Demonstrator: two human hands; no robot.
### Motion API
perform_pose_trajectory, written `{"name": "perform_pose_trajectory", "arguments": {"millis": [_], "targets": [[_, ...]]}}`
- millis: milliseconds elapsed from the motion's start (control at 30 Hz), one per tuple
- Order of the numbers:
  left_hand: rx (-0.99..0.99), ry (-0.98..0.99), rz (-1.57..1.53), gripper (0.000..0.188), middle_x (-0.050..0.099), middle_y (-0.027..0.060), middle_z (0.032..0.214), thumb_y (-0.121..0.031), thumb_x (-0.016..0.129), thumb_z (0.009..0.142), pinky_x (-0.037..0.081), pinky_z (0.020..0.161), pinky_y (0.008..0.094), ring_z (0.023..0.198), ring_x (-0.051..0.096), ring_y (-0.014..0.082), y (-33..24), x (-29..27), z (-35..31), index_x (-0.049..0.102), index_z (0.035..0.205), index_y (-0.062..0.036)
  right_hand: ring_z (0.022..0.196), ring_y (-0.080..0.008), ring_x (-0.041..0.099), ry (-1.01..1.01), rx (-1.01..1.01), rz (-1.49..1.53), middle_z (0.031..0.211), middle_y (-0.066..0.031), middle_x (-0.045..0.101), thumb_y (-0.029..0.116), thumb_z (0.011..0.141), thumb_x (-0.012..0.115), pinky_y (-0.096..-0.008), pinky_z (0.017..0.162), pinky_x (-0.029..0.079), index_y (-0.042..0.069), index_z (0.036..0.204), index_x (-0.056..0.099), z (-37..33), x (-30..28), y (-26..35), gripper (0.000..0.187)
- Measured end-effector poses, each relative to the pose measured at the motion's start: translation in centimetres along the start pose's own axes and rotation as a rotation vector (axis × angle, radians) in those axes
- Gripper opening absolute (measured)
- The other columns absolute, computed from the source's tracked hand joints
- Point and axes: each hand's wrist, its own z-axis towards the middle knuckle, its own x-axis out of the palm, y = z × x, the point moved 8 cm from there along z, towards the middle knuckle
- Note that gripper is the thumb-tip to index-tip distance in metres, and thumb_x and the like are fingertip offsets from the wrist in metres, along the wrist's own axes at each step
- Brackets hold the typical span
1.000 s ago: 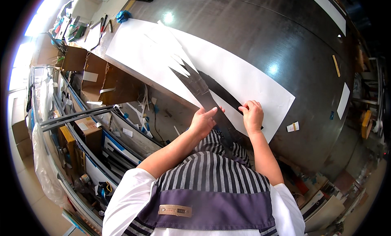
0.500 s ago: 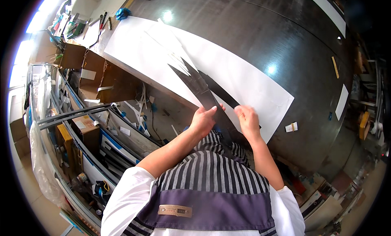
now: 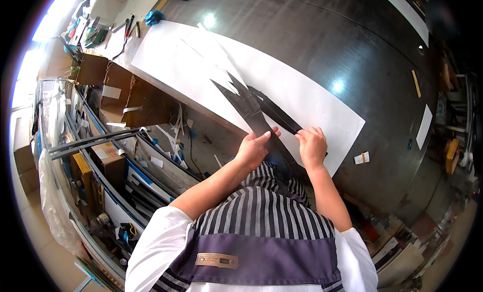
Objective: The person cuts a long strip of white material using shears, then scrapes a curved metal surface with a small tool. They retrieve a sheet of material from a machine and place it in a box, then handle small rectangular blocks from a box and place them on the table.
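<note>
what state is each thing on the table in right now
left hand: flat on the black strip, fingers pressing it down
right hand: fingers curled, pinching the strip's edge
black strip: lying flat on the white sheet, near end hanging over the table edge
white sheet: spread flat on the dark table
white paper offcuts: loose, piled on the sheet
cardboard boxes: open, below the table edge

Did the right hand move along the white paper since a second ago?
Yes. The right hand has slid back along the white paper, toward its near edge and the person's body, and rests on the black strip.
</note>
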Motion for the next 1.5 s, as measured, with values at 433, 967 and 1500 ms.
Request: {"name": "perform_pose_trajectory", "arguments": {"millis": [433,967,1500], "targets": [[0.015,-0.041,0.007,0.022,0.059,0.0120,0.111,-0.007,0.051,0.095,0.048,0.095,0.0437,0.109,0.058,0.0256,-0.1,-0.4,0.3,0.048,0.115,0.0009,0.081,-0.0287,0.055,-0.070,0.040,-0.055,0.079,-0.0096,0.057,0.013,0.070,0.075,-0.0400,0.073,0.046,0.006,0.073,0.059,0.9,1.0,-1.8,0.018],[-0.001,-0.059,-0.026,0.020,0.060,0.0112,0.113,-0.009,0.053,0.095,0.049,0.094,0.0428,0.110,0.058,0.0245,0.0,-0.6,-0.1,0.052,0.113,-0.0003,0.078,-0.0262,0.057,-0.101,0.007,0.006,0.076,-0.0066,0.063,0.013,0.078,0.069,-0.0392,0.075,0.044,0.006,0.077,0.068,-0.1,-1.8,1.1,0.007],[0.006,-0.038,0.013,0.018,0.060,0.0102,0.107,-0.007,0.053,0.094,0.050,0.092,0.0412,0.104,0.060,0.0227,0.2,-1.1,-0.2,0.053,0.111,-0.0012,0.084,-0.0267,0.056,0.058,0.240,0.042,0.079,-0.0072,0.059,0.012,0.071,0.074,-0.0399,0.074,0.045,0.005,0.069,0.058,-0.3,2.0,-2.6,0.017]]}}
